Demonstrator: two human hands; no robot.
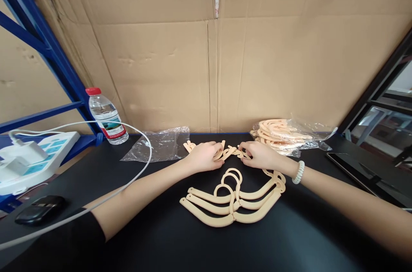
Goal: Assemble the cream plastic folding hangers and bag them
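Toward the back of the black table, my left hand [207, 156] is closed, its fingers pinched round part of a cream plastic folding hanger [229, 152]. Opposite it, my right hand [257, 155] has its thumb and fingers closed on the other side of the same piece. Fingers cover much of this hanger, so its exact shape is partly hidden. Nearer to me lie several opened hangers [210, 219], overlapping in a fan with their hooks toward the back. Behind my right hand, a pile of folded hangers [277, 128] rests in clear plastic.
A clear plastic bag [157, 147] lies at the back left, near a red-capped water bottle [109, 119]. On the left are a power strip [59, 147], a black mouse [40, 210] and a white cable [148, 164] arching over my left forearm. A dark tablet [352, 173] lies right.
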